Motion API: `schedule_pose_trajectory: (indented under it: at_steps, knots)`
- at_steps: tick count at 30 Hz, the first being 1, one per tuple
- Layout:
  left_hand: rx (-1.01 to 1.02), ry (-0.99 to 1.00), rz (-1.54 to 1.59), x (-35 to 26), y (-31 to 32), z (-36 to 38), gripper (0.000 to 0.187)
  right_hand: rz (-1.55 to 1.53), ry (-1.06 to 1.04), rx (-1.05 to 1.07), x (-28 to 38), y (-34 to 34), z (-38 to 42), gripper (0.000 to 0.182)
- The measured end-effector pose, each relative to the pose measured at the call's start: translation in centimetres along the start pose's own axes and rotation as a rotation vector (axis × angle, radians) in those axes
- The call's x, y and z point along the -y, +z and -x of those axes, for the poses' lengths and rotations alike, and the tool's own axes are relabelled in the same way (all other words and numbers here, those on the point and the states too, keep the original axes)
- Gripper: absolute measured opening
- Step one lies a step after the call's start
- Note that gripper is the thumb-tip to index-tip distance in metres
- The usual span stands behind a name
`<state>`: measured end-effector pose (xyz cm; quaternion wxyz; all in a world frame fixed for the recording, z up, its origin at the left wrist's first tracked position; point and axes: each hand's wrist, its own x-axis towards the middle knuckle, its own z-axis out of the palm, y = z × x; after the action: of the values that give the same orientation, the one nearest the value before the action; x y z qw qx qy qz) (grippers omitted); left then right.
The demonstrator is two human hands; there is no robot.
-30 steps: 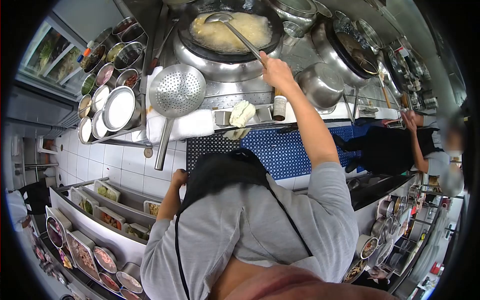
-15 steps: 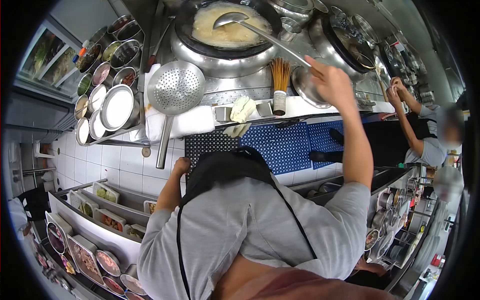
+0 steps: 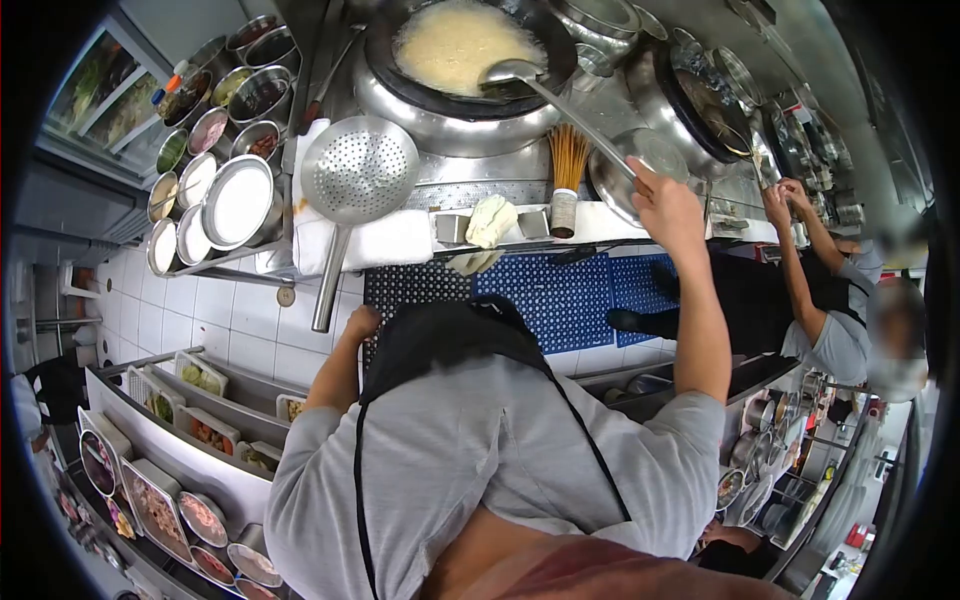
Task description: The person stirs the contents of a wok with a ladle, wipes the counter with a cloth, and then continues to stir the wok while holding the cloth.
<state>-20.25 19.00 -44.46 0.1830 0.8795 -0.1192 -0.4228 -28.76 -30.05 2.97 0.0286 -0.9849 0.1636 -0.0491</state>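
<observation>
My right hand (image 3: 671, 213) grips the handle end of a long metal ladle (image 3: 575, 120). The ladle's bowl rests at the near right side of the wok (image 3: 378, 45), by the edge of the bubbling, pale yellow liquid (image 3: 462, 45). Down at my side, my left hand (image 3: 362, 322) hangs with its fingers curled, and whether anything is in it is hidden. A perforated strainer (image 3: 360, 168) lies to the left of the wok, its handle jutting over the counter edge. Between strainer and ladle stand a bamboo brush (image 3: 567, 165) and a crumpled pale cloth (image 3: 491, 221).
Metal pots of sauces and seasonings, including a white-filled one (image 3: 238, 203), crowd the left shelf. A second wok (image 3: 700, 110) sits at right, near a co-worker (image 3: 815, 300). Behind me is a counter with food trays (image 3: 160, 505). Blue mats (image 3: 555, 300) cover the floor.
My right hand has drawn the ladle nearer, so its bowl moved from the middle of the liquid to the wok's near right side. My left hand stays low at my side.
</observation>
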Motion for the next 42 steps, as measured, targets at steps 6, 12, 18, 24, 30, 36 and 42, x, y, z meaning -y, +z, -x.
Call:
schedule_pose_trajectory:
  at_steps: [6,12,18,24,30,36,42]
  knots:
    - [-0.048,0.038,0.011,1.5,0.8,1.6,0.035,0.024,0.011,-0.021,1.3,6.9,-3.5,0.055]
    - [0.008,-0.064,0.181,5.3,3.4,2.9,0.033,-0.005,0.062,-0.003,3.7,10.8,-7.9,0.055]
    - [-0.227,-0.054,0.288,5.1,4.7,6.8,0.031,-0.201,0.089,0.012,6.0,14.1,-12.5,0.055]
    - [-0.26,0.01,0.266,6.5,5.8,5.5,0.032,-0.382,0.069,0.033,7.1,13.6,-14.3,0.059]
    - [-0.147,-0.158,0.332,4.8,4.6,4.1,0.032,-0.363,-0.038,0.063,5.6,11.0,-12.3,0.058]
    - [-0.099,-0.14,0.217,2.0,1.7,3.8,0.029,-0.312,0.002,0.067,4.4,5.4,-7.5,0.052]
    - [-0.046,-0.014,0.056,4.1,3.3,0.6,0.031,-0.312,-0.01,-0.031,2.2,-1.3,-2.3,0.05]
